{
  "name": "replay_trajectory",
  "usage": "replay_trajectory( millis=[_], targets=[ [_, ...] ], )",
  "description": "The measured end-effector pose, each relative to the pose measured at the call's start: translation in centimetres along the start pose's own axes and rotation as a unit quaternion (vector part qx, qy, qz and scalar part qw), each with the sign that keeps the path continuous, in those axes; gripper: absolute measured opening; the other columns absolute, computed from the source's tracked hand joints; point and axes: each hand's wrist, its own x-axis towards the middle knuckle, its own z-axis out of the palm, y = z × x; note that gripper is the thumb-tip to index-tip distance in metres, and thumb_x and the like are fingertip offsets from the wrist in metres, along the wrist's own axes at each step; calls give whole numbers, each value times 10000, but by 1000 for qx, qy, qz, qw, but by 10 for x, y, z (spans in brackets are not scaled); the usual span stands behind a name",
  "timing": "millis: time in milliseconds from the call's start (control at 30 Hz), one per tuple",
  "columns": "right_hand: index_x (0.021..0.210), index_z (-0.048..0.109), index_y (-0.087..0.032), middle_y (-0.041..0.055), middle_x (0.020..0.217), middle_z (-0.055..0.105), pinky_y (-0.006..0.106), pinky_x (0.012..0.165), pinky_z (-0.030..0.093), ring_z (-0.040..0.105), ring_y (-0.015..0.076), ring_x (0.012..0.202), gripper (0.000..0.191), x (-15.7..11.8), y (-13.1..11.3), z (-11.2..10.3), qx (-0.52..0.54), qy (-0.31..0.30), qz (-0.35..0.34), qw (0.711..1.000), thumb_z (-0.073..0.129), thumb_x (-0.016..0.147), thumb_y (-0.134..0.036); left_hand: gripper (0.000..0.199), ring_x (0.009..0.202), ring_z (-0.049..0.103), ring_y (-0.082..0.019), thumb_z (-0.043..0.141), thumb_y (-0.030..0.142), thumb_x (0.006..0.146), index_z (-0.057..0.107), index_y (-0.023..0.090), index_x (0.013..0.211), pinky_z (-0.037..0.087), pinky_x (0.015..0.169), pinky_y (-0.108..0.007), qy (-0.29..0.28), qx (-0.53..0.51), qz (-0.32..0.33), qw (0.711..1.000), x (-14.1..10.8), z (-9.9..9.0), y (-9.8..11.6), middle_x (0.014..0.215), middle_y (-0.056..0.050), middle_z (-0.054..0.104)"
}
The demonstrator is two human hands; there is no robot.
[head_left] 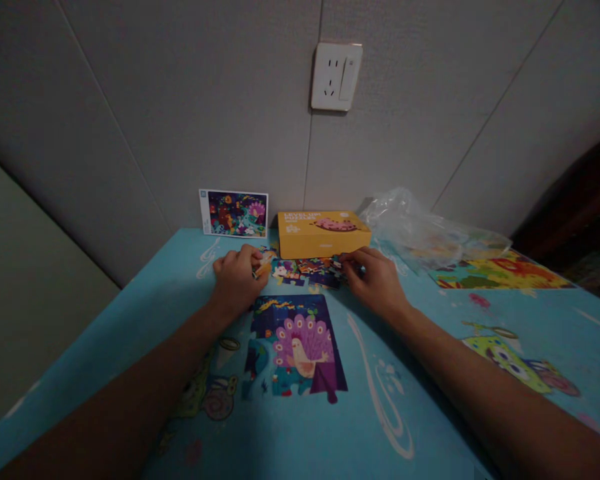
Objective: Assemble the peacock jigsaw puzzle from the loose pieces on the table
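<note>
My left hand is closed, its curled fingers around a light orange puzzle piece at the left end of a heap of loose puzzle pieces. At the heap's right end, my right hand has thumb and fingers pinched together on a dark puzzle piece, partly hidden by the fingertips. Nearer to me, between my forearms, lies a joined part of the puzzle with a purple peacock. Its left and lower edges are uneven, with knobs sticking out.
Behind the heap stands a yellow puzzle box. A picture card leans on the wall at left. To the right are a clear plastic bag and another colourful puzzle. A socket is on the wall above the blue patterned tablecloth.
</note>
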Motion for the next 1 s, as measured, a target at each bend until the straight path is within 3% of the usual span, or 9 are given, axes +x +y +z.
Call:
replay_trajectory(
  millis=[100, 200, 300, 367, 500, 567, 667, 1000],
  targets=[
    [832, 695, -142, 86, 774, 669, 302, 651, 410, 575, 184, 706, 225, -2, -13, -3, 50, -9, 7, 999, 510, 879, -262, 58, 955, 570, -252, 647, 214, 802, 602, 206, 837, 372, 927, -445, 51, -56, 77, 994, -2, -6, 4, 865, -38, 689],
    [823, 676, -154, 21, 653, 606, 267, 542, 340, 491, 132, 570, 318, -10, -33, -4, 162, -109, 31, 980, 484, 929, -383, 148, 999, 530, -245, 601, 64, 741, 601, 213, 743, 392, 931, -430, 60, -116, 191, 973, -6, -11, 10, 892, -26, 692],
    [761, 638, -158, -1, 629, 577, 245, 514, 329, 474, 112, 553, 401, -20, -52, 0, 314, -232, 62, 919, 467, 933, -477, 231, 1058, 493, -232, 544, -10, 690, 609, 211, 713, 407, 954, -419, 64, -174, 292, 938, -11, -13, 16, 1036, -28, 658],
    [714, 601, -163, -14, 600, 552, 236, 495, 328, 458, 102, 525, 427, -25, -59, 4, 379, -262, 108, 881, 499, 903, -533, 225, 1107, 476, -233, 543, -12, 705, 611, 203, 704, 401, 979, -427, 69, -188, 328, 923, -14, -13, 19, 1130, -39, 619],
    [678, 572, -167, -32, 556, 512, 232, 478, 307, 408, 91, 490, 448, -26, -58, 11, 420, -238, 161, 861, 566, 846, -583, 202, 1163, 464, -251, 578, 36, 744, 641, 216, 809, 378, 1018, -457, 49, -174, 335, 925, -16, -11, 21, 1195, -46, 591],
    [673, 568, -167, -33, 563, 507, 235, 499, 319, 415, 94, 511, 433, -25, -53, 13, 420, -215, 156, 868, 575, 846, -563, 323, 1171, 465, -261, 594, 77, 755, 632, 227, 1038, 369, 1037, -471, 29, -167, 325, 930, -16, -9, 21, 1206, -58, 594],
    [674, 564, -167, -30, 587, 517, 243, 531, 339, 439, 102, 544, 402, -24, -47, 14, 411, -195, 143, 879, 574, 853, -526, 549, 1177, 453, -278, 632, 165, 775, 495, 203, 1305, 376, 1043, -476, 13, -159, 310, 937, -15, -6, 20, 1234, -83, 590],
    [675, 543, -175, -25, 599, 514, 256, 553, 340, 444, 110, 564, 372, -23, -45, 12, 385, -208, 135, 889, 572, 839, -507, 521, 1130, 450, -282, 633, 171, 781, 528, 169, 1292, 433, 979, -483, 0, -189, 311, 931, -17, -6, 18, 1123, -97, 597]
  ],
)
